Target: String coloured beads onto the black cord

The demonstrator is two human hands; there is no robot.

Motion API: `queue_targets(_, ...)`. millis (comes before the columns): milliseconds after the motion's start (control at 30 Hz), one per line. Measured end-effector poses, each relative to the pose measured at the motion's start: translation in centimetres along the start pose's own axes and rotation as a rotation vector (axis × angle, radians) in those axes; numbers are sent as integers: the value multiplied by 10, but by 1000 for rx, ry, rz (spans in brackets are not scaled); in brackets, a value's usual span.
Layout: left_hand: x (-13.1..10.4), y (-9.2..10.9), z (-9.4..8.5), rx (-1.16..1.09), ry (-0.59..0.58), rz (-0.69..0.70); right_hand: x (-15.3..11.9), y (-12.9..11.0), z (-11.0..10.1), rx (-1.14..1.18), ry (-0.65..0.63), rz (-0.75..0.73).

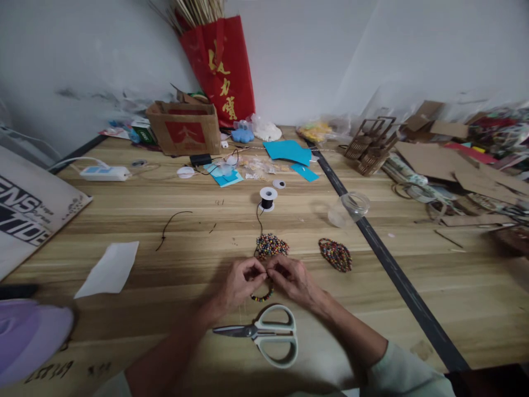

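My left hand (243, 280) and my right hand (294, 278) meet fingertip to fingertip, both pinching the cord ends of a small beaded bracelet (262, 298) that hangs below them in a loop. Just beyond the fingers lies a heap of multicoloured beads (271, 246). A spool of black cord (268, 199) stands behind it, its loose cord running down to the heap. Scissors (276, 335) with pale handles lie close to me, blades pointing left. To the right is a bundle of beaded strands (335, 255).
A clear round container (349, 209) sits on the dark strip (397, 275). White paper (109, 269) and a piece of black cord (166, 229) lie left. Blue sheets (287, 151), a cardboard box (185, 129), a red bag (225, 71) and small baskets (372, 146) stand or lie farther back.
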State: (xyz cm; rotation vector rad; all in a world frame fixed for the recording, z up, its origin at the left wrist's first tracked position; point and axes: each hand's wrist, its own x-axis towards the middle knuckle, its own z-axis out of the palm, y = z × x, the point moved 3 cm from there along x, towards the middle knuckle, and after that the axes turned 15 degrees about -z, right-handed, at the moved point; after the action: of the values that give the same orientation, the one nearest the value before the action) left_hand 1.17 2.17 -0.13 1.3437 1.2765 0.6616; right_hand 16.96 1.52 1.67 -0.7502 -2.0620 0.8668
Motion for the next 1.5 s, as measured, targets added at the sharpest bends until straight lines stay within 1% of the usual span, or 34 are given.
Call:
queue_targets(67, 0, 0, 0, -7, 5, -4, 0, 0, 0, 13, 16, 14)
queue_targets(133, 0, 0, 0, -22, 7, -9, 0, 0, 0, -2, 49, -4)
queue_targets(233, 0, -1, 0, -37, 1, -23, 0, -3, -1, -83, 100, -109)
queue_targets(367, 0, -2, -1, -69, 15, -30, 1, -9, -1, -170, 102, -291)
queue_targets(433, 1, -5, 0, -102, 9, -42, 1, -10, -2, -183, 103, -335)
queue_targets(567, 6, -12, 0, -180, -1, -78, 1, -9, -2, -194, 92, -377)
queue_targets(700, 9, -16, 0, -242, -7, -123, -1, -5, 0, -209, 76, -392)
queue_targets(867, 10, -14, -1, -266, -21, -161, -3, -3, 0, -235, 76, -400)
queue_targets(1067, 9, -14, 0, -265, -9, -152, -3, -2, 0, -290, 44, -422)
queue_targets(1400, 9, -14, 0, -226, 10, -125, -7, 3, 1, -355, -20, -387)
queue_targets(1500, 10, -16, -1, -233, -1, -128, -7, 3, 1, -350, -26, -382)
